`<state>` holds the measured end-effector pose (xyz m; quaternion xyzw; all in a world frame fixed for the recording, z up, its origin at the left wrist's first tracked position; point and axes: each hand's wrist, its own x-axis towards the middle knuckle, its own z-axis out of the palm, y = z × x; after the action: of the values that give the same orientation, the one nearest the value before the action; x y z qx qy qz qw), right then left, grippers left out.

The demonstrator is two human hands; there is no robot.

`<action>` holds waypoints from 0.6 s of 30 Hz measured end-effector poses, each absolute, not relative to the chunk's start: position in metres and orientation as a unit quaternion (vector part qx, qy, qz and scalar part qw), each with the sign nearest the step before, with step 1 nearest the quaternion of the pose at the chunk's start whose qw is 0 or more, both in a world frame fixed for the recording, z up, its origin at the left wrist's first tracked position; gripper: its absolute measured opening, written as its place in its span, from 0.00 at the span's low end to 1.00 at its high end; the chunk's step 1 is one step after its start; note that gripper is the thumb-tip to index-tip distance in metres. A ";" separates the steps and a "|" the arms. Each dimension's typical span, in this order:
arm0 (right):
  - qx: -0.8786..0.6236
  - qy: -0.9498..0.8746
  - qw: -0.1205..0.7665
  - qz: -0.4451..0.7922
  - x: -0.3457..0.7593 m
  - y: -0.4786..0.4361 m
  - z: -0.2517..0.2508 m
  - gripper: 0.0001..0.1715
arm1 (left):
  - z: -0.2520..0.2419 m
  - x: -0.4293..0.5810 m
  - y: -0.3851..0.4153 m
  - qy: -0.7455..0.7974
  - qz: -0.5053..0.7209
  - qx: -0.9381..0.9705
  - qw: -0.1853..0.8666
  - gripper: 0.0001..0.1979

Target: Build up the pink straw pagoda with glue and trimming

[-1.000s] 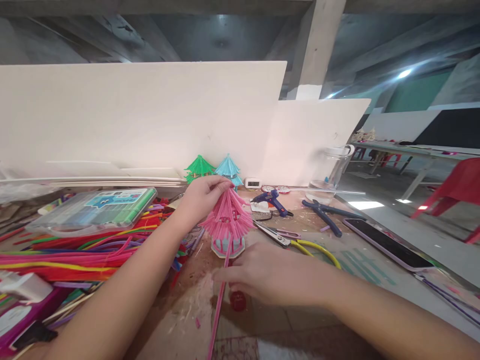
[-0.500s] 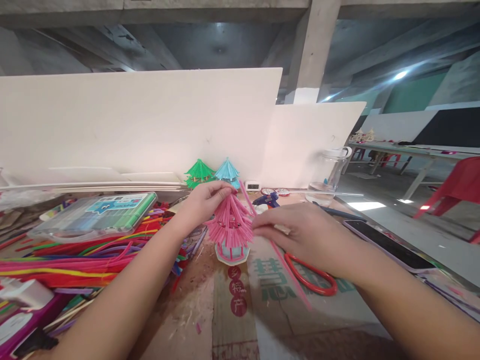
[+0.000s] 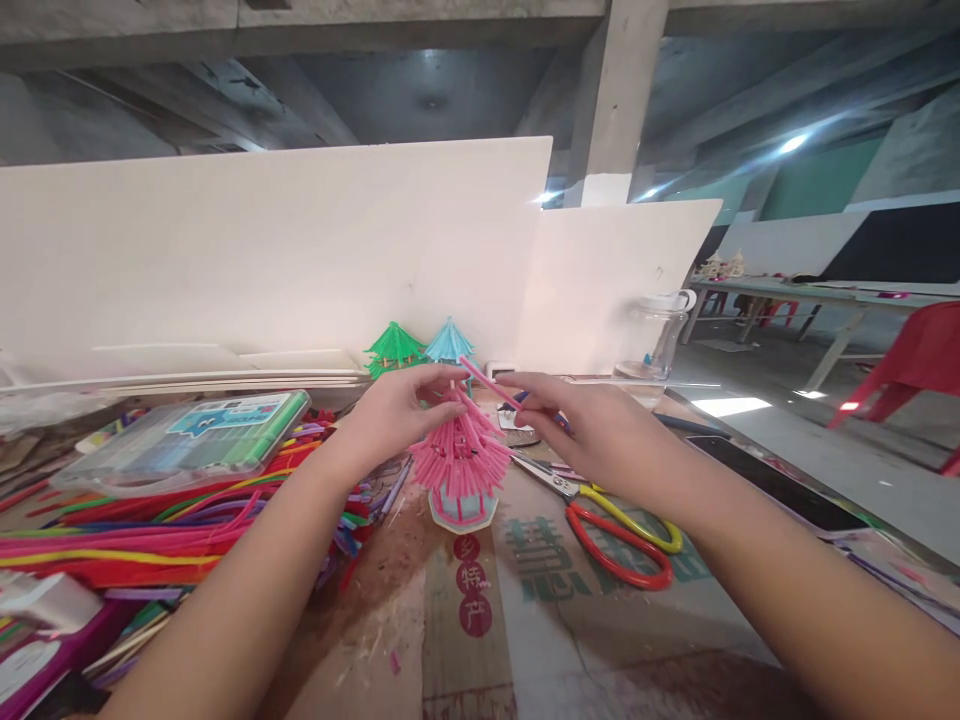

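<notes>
A pink model pavilion [image 3: 461,455], its two tiered roofs made of fuzzy pipe cleaners, stands upright on a pale many-sided base in front of me. My left hand [image 3: 405,412] is at its peak, thumb and fingers on either side of the tip. Between the fingertips of my right hand [image 3: 577,420] is a pink pipe cleaner [image 3: 491,383], slanting up and left over the roof. Below this hand lie scissors [image 3: 615,540] with one red and one yellow handle loop.
Bundled coloured pipe cleaners [image 3: 150,525] and a clear marker case [image 3: 195,440] lie left. Green [image 3: 394,345] and blue [image 3: 448,342] models stand behind, against a white board [image 3: 300,260]. Right are a phone [image 3: 776,482] and a water jug [image 3: 651,340].
My right hand has risen and shifted left, bringing the pink pipe cleaner to the roof's peak, its lower end swung off the scissors. The left thumb and fingers have parted slightly around the peak.
</notes>
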<state>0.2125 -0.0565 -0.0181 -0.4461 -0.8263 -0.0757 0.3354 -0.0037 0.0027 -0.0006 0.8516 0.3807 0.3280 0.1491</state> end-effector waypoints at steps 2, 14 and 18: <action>-0.438 -0.831 0.338 -0.059 0.211 -0.056 -0.017 0.17 | -0.001 -0.003 0.003 0.377 0.330 0.855 0.133 0.15; -0.456 -0.826 0.322 -0.078 0.205 -0.059 -0.016 0.10 | -0.004 -0.006 0.009 0.393 0.364 0.836 0.123 0.18; -0.455 -0.824 0.326 -0.089 0.203 -0.058 -0.018 0.12 | -0.006 -0.009 0.015 0.388 0.363 0.834 0.147 0.18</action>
<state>0.2027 -0.0584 -0.0180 -0.4552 -0.8239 -0.0890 0.3255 -0.0088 0.0151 -0.0060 0.8343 0.3878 0.3632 0.1472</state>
